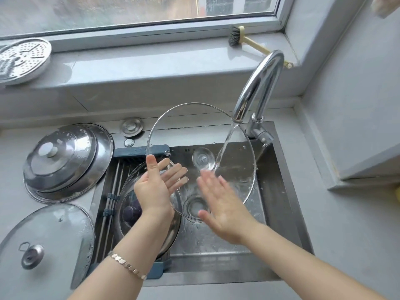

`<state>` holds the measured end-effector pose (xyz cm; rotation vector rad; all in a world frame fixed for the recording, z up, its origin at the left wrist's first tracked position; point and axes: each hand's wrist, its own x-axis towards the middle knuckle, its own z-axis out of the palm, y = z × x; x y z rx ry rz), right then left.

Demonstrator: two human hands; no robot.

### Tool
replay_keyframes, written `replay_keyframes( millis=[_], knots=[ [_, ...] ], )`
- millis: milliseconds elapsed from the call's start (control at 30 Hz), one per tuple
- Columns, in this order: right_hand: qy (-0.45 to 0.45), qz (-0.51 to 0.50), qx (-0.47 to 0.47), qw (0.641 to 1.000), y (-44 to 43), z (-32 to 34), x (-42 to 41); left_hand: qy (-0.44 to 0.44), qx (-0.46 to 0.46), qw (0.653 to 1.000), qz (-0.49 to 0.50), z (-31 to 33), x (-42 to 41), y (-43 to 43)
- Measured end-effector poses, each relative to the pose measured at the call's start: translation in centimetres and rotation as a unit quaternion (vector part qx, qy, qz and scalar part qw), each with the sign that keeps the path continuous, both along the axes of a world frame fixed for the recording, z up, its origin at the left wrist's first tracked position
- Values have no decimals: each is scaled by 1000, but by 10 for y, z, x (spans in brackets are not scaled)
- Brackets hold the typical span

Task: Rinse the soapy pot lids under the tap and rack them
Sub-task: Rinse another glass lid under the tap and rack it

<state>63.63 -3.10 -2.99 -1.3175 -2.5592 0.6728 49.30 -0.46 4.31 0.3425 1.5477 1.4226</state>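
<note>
Spreading round a steel sink [279,191], the grey desk [324,234] carries two lids on its left side: a domed steel lid [65,161] farther back and a flat glass lid [49,234] with a metal knob nearer. Over the basin a large clear lid [190,131] is held up on edge, tilted, its knob facing away. Water [225,148] from the chrome tap [259,83] strikes the lid's right half. A roll-up rack [112,191] spans the sink's left part and bears another glass lid [164,234] with a dark knob. The left hand [153,189] pinches the clear lid's left rim, thumb in front, straight fingers behind the glass. The right hand [225,211], blurred, lies flat with fingers spread on the lid's near face below the stream. A bracelet [127,266] circles the left wrist.
</note>
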Motion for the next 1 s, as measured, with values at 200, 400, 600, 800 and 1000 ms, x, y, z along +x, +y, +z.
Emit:
replay_keyframes(
  millis=[200, 400, 600, 800, 1000],
  knots=[
    [-18, -2, -7, 1000, 6, -17, 25, 15, -13, 1000, -23, 6, -4, -2],
    [90, -443, -237, 860, 17, -34, 64, 74, -61, 991, -96, 19, -15, 5],
    [328, -527, -453, 641, 21, -21, 65, 2, -173, 971, -167, 2, -13, -7],
    [215, -527, -318, 758, 39, -3, 96, -100, -281, 938, -178, -33, -6, -24],
    [152, -422, -126, 885, 65, 54, 107, -165, -355, 901, -186, -57, 20, -20]
  ],
)
